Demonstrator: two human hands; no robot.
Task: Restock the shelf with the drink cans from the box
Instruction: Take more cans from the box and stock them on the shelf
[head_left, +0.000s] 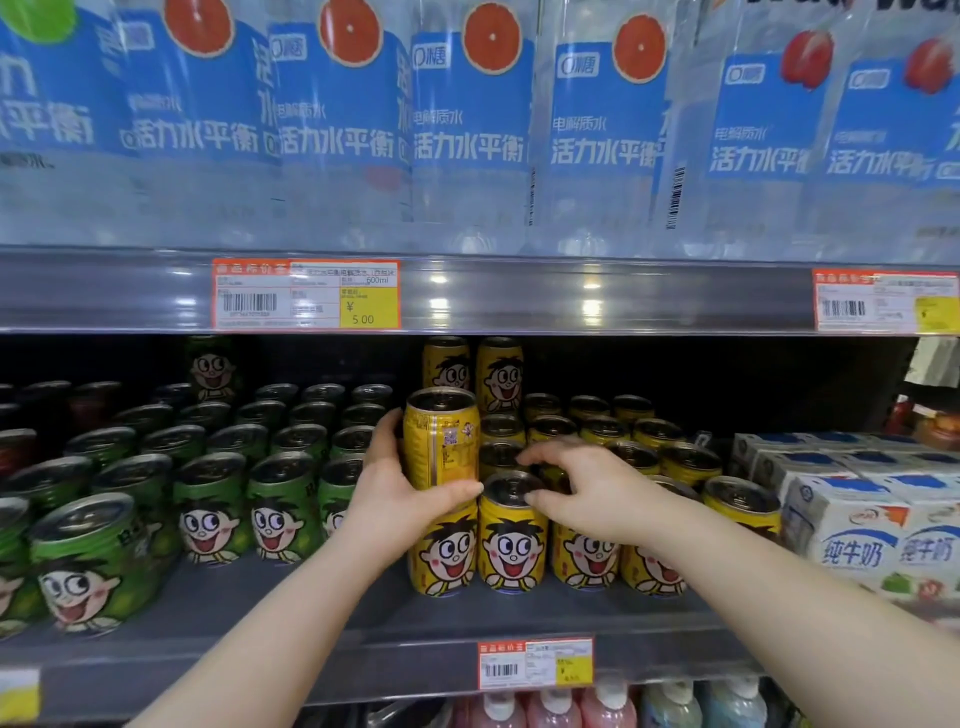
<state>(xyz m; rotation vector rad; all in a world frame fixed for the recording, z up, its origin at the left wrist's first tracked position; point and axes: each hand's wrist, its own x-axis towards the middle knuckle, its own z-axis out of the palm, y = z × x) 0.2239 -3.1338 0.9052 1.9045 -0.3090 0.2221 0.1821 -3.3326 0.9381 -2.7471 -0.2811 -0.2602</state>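
Observation:
My left hand (395, 488) grips a yellow drink can (441, 436), its label turned sideways, standing on top of a front-row yellow can (441, 551). My right hand (587, 488) rests with curled fingers on the lid of the neighbouring front-row yellow can (511, 540). Several more yellow cans (602, 431) fill the shelf (291, 597) behind, and two stacked yellow cans (475, 369) stand at the back. The box is not in view.
Green cans (208, 499) with the same cartoon face fill the shelf to the left. White milk cartons (857, 514) stand at the right. Large water bottles (467, 119) line the upper shelf; its edge with price tags (306, 293) hangs low over the cans. Bottles (556, 706) sit below.

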